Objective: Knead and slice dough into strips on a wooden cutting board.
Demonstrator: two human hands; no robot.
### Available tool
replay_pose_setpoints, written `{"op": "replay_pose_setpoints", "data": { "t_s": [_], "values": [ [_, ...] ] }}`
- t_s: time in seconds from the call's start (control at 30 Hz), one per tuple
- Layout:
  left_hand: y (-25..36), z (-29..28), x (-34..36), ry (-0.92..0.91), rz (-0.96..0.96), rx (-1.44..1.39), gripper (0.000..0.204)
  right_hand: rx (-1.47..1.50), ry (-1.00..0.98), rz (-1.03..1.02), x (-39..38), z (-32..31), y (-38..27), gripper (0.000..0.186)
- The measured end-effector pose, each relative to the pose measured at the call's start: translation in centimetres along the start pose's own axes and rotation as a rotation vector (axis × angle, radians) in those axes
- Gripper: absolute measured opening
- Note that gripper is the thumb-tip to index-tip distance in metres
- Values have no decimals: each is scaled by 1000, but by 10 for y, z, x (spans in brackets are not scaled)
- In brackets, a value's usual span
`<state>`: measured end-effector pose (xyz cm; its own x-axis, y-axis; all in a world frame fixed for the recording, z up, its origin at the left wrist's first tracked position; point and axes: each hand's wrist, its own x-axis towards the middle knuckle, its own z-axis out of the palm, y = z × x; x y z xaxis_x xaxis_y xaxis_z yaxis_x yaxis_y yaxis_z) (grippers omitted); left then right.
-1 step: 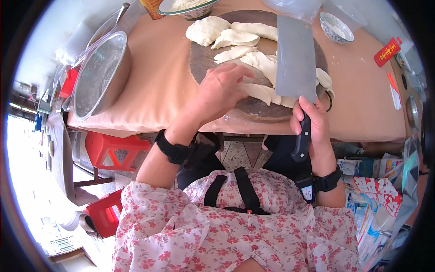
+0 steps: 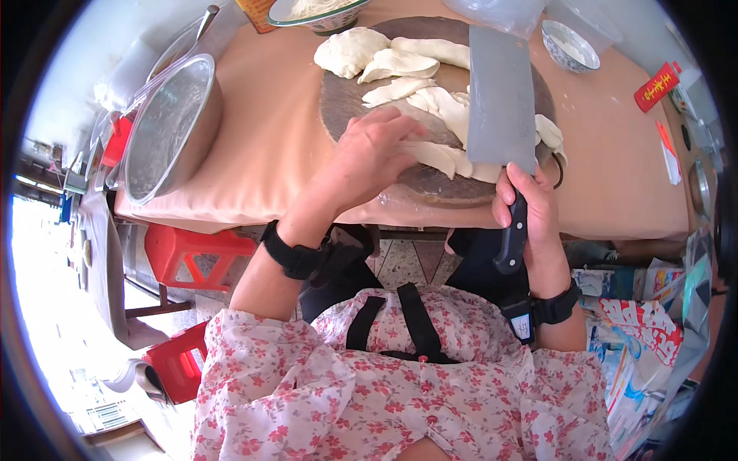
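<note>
A round wooden board (image 2: 346, 107) carries several pale pieces of dough, including a lump (image 2: 346, 54) at the back left and flat strips (image 2: 438, 157) along the front. My left hand (image 2: 377, 150) is at the board's front left, fingers bent and apart at the end of the front strip; its fingertips are partly hidden. My right hand (image 2: 530, 200) grips the black handle of a broad cleaver (image 2: 500, 96). The blade lies flat over the right side of the board, covering part of the dough.
A steel bowl (image 2: 167, 188) stands left on the peach-covered table (image 2: 261, 138). A noodle bowl (image 2: 311, 23), a bowl of white powder (image 2: 570, 58), plastic bags (image 2: 492, 11) and a red packet (image 2: 655, 86) lie around the board. Red stools (image 2: 177, 253) are below left; papers (image 2: 638, 330) below right.
</note>
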<state>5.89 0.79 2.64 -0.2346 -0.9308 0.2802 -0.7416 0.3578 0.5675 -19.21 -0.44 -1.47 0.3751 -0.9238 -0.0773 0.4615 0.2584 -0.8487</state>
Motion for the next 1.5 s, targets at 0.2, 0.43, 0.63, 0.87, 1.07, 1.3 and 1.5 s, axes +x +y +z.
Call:
{"op": "replay_pose_setpoints", "data": {
  "t_s": [0.2, 0.43, 0.63, 0.87, 1.07, 1.3, 1.5],
  "values": [
    [-8, -11, -4, -37, -134, -138, 26, 10, -5, 5, 0, -1, 1, 14],
    [-12, -22, -10, -106, -207, -256, 28, -33, -2, 17, 0, 0, 1, 15],
    [-11, -21, -13, -78, -148, -220, 29, -221, 55, 37, -3, 9, -5, 16],
    [-24, -25, -18, -73, -141, -335, 29, -441, 90, 47, -4, 15, -10, 19],
    [-28, -47, -22, -27, -149, -587, 27, -463, 96, 51, -3, 17, -13, 19],
    [-28, -70, -29, 113, -219, -652, 25, -481, 89, 44, -2, 18, -14, 17],
    [-33, -81, -31, 168, -246, -697, 25, -472, 68, 38, -1, 18, -14, 17]
  ]
}}
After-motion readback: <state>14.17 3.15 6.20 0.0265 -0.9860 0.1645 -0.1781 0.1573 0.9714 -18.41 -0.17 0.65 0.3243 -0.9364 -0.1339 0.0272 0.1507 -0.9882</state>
